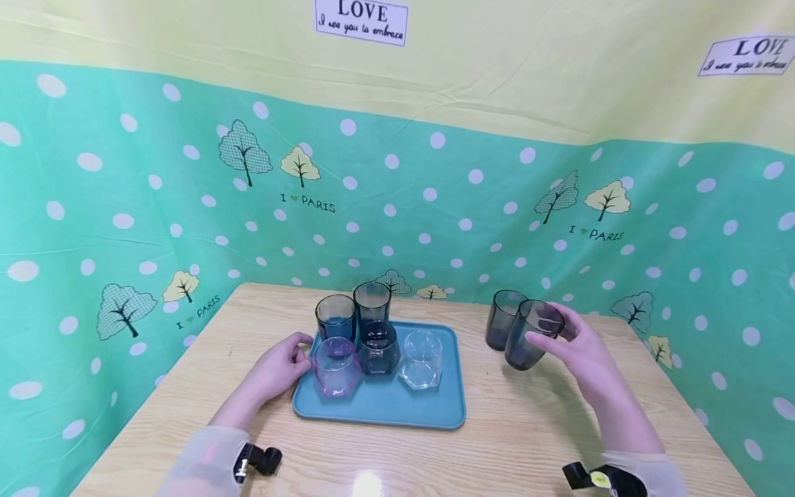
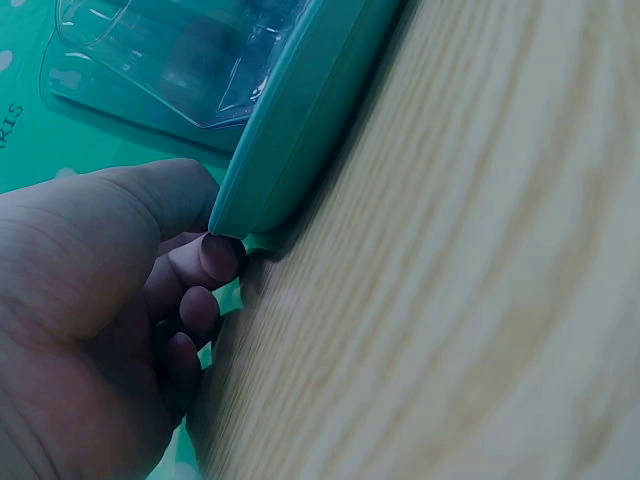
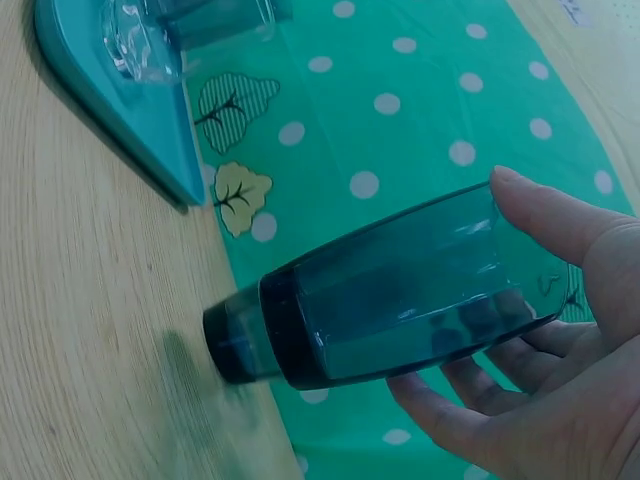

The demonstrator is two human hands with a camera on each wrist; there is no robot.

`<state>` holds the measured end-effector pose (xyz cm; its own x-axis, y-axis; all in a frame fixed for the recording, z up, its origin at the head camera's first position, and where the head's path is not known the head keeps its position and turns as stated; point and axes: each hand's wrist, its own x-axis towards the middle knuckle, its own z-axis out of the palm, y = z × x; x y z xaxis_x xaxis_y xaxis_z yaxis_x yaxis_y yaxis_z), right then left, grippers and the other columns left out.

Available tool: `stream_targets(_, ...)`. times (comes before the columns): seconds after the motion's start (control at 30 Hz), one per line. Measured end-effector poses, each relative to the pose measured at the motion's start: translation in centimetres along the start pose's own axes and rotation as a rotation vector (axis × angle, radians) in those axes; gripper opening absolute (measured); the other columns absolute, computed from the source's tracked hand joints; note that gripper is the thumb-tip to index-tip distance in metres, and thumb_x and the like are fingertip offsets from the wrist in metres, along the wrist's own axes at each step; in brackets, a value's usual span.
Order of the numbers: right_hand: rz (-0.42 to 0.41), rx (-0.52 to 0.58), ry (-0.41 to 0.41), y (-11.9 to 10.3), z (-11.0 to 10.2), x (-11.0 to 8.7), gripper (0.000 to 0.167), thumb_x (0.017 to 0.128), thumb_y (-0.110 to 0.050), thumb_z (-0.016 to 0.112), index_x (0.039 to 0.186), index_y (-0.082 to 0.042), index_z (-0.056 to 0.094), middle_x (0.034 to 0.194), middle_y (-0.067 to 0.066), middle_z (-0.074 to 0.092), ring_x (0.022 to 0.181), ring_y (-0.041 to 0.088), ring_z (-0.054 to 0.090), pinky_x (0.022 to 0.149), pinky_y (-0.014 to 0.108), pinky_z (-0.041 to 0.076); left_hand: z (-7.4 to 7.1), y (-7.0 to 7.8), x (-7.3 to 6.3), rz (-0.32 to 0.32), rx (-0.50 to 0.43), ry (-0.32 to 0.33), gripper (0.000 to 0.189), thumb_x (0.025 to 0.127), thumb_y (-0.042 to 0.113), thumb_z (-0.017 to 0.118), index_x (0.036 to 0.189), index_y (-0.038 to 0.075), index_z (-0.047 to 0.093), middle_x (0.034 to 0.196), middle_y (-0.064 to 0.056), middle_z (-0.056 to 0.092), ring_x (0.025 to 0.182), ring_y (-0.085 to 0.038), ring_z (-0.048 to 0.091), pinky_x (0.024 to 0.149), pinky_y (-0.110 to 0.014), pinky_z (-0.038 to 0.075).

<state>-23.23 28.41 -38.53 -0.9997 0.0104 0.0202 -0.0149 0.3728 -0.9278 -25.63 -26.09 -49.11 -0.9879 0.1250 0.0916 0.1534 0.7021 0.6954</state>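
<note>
My right hand (image 1: 580, 345) grips a tall smoky-grey tumbler (image 1: 525, 345) near its rim, thumb on one side and fingers on the other. The tumbler tilts slightly, its thick base close over the table. Just behind it a matching tumbler (image 1: 499, 328) stands upright. At the left edge of the blue-green tray (image 1: 385, 411), my left hand (image 2: 90, 290) pinches the rim between thumb and fingers. Nearest to that hand on the tray is a pink-tinted glass (image 1: 337, 373). Beside it sit a dark faceted glass (image 1: 379, 355) and a clear faceted glass (image 1: 421, 366).
Two tall smoky tumblers, one at the back left (image 1: 329, 321) and one behind it (image 1: 373, 300), stand at the tray's far side. The wooden table (image 1: 497, 428) meets a green dotted curtain (image 1: 435, 228) at the back and sides.
</note>
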Motion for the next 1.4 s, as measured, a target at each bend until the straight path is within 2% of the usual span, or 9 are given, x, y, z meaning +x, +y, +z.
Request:
stream_targets(0.1,0.008,-0.02,0.011,0.4,-0.7,0.2,0.097,0.103,-0.029,0.081,0.176,-0.008,0.021,0.17,0.024,0.036,0.158,0.041,0.03,0.121,0.053,0.032,0.0,0.0,0.0,-0.001,0.0,0.001,0.042,0.098,0.007,0.072,0.138,0.0,0.063,0.082,0.001,0.061,0.075,-0.016,0.058,0.076,-0.037,0.048)
stream_targets(0.17,0.015,-0.029,0.02,0.6,-1.2,0.3,0.098,0.103,-0.03,0.08,0.177,-0.009,0.019,0.172,0.024,0.034,0.157,0.041,0.03,0.119,0.051,0.033,0.0,0.1,0.0,-0.002,0.0,0.001,0.041,0.099,0.007,0.072,0.138,0.0,0.064,0.082,0.001,0.061,0.074,-0.016,0.058,0.075,-0.036,0.047)
stream_targets(0.43,0.027,-0.028,0.066,1.5,-2.1,1.0,0.102,0.102,-0.036,0.082,0.177,-0.009,0.018,0.171,0.023,0.037,0.155,0.039,0.033,0.124,0.053,0.032,-0.1,0.3,-0.2,0.009,-0.005,0.001,0.04,0.099,0.008,0.073,0.137,-0.001,0.064,0.081,0.001,0.061,0.073,-0.015,0.057,0.074,-0.035,0.047)
stream_targets(0.67,0.057,-0.03,0.129,2.5,-2.1,1.9,0.106,0.099,-0.041,0.084,0.177,-0.011,0.019,0.174,0.024,0.027,0.153,0.043,0.027,0.122,0.063,0.028,-0.2,0.2,-0.1,0.015,-0.004,0.004,0.041,0.098,0.007,0.073,0.137,-0.001,0.064,0.082,0.002,0.061,0.074,-0.015,0.057,0.074,-0.036,0.047)
stream_targets(0.9,0.104,0.024,0.192,3.3,-1.8,2.9,0.109,0.098,-0.037,0.086,0.178,-0.014,0.016,0.179,0.02,0.024,0.16,0.045,0.026,0.128,0.061,0.025,-0.2,0.3,-0.3,0.014,-0.005,0.003,0.042,0.097,0.006,0.073,0.137,-0.001,0.064,0.082,0.001,0.062,0.075,-0.015,0.057,0.075,-0.037,0.048)
stream_targets(1.0,0.119,0.053,0.217,3.7,-1.6,3.4,0.109,0.099,-0.036,0.085,0.178,-0.015,0.014,0.179,0.018,0.023,0.162,0.042,0.026,0.129,0.056,0.026,-0.2,0.4,-0.3,0.016,-0.005,0.005,0.042,0.097,0.006,0.073,0.137,-0.001,0.064,0.081,0.001,0.062,0.074,-0.015,0.057,0.075,-0.037,0.048)
stream_targets(1.27,0.132,0.138,0.239,4.4,-1.0,4.2,0.11,0.099,-0.031,0.086,0.179,-0.015,0.011,0.181,0.015,0.019,0.165,0.038,0.022,0.131,0.049,0.023,-0.1,0.3,-0.3,0.017,-0.003,0.007,0.041,0.097,0.007,0.073,0.136,-0.001,0.064,0.081,0.002,0.062,0.074,-0.015,0.058,0.075,-0.037,0.048)
stream_targets(1.4,0.129,0.157,0.241,4.6,-0.7,4.4,0.109,0.099,-0.029,0.086,0.179,-0.016,0.013,0.18,0.014,0.023,0.164,0.036,0.025,0.13,0.047,0.025,-0.1,0.3,-0.2,0.019,-0.005,0.007,0.042,0.097,0.008,0.073,0.136,-0.001,0.064,0.081,0.002,0.062,0.074,-0.015,0.058,0.075,-0.037,0.048)
